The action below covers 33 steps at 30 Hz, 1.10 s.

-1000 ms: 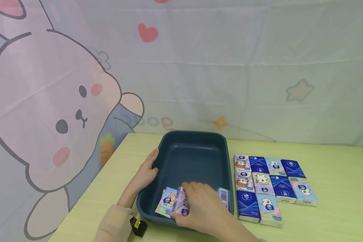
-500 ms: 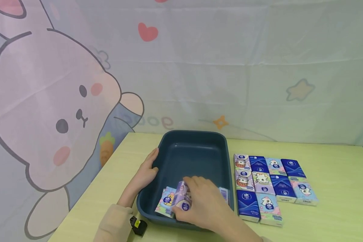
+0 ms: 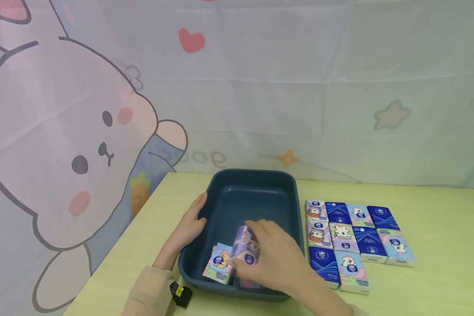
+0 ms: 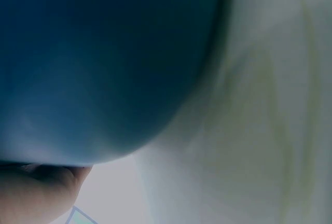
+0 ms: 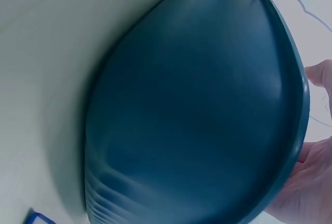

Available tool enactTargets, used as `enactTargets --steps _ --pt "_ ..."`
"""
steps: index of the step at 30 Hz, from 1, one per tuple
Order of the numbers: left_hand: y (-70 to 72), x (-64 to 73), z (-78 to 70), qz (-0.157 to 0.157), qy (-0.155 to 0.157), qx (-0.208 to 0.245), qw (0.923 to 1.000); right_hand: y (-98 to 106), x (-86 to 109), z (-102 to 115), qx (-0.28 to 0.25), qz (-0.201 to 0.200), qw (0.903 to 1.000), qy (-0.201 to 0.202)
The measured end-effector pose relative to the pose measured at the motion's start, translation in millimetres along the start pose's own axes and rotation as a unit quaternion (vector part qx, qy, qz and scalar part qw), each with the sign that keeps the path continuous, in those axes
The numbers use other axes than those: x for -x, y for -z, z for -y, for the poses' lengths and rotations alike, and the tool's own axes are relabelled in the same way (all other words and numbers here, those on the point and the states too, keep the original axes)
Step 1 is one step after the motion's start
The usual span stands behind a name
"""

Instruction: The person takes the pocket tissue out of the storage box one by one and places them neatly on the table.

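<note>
My right hand (image 3: 274,259) grips a purple tissue pack (image 3: 245,245), tilted up over the near end of a dark blue plastic bin (image 3: 256,173). A light blue tissue pack with a yellow character (image 3: 219,263) lies in the bin's near left part. Something pinkish shows low beneath the held pack, too covered to name. My left hand (image 3: 189,226) rests against the bin's left side, fingers straight. In the left wrist view only part of that hand (image 4: 39,195) appears below the bin wall (image 4: 93,79). The right wrist view has the right hand (image 5: 308,182) beyond the bin rim.
To the bin's right, several tissue packs (image 3: 342,237) lie flat in close rows, in blue, purple and pastel prints. A small black device with a yellow mark (image 3: 181,295) sits by the left sleeve. A printed curtain (image 3: 268,87) hangs behind the table (image 3: 438,228).
My right hand has raised the purple tissue pack and moved it slightly up and right from the bin's near end. The left hand stays in place at the bin.
</note>
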State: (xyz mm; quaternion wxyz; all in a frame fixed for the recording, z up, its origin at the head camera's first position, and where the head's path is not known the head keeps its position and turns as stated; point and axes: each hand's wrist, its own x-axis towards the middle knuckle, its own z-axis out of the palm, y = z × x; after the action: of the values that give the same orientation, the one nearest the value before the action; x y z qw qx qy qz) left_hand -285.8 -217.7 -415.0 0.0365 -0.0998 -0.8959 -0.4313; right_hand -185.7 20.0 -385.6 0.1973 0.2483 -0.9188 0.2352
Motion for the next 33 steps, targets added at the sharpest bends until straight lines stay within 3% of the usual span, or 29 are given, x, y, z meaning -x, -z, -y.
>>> enactTargets --steps 11,33 --pt "-0.2 0.0 0.4 0.0 0.0 0.002 1.0 12.6 2.7 -7.6 -0.016 0.002 0.9999 0.001" --pt "-0.6 -0.5 2.9 0.0 -0.001 -0.005 1.0 29.5 14.1 -31.2 0.006 0.022 0.9989 -0.04"
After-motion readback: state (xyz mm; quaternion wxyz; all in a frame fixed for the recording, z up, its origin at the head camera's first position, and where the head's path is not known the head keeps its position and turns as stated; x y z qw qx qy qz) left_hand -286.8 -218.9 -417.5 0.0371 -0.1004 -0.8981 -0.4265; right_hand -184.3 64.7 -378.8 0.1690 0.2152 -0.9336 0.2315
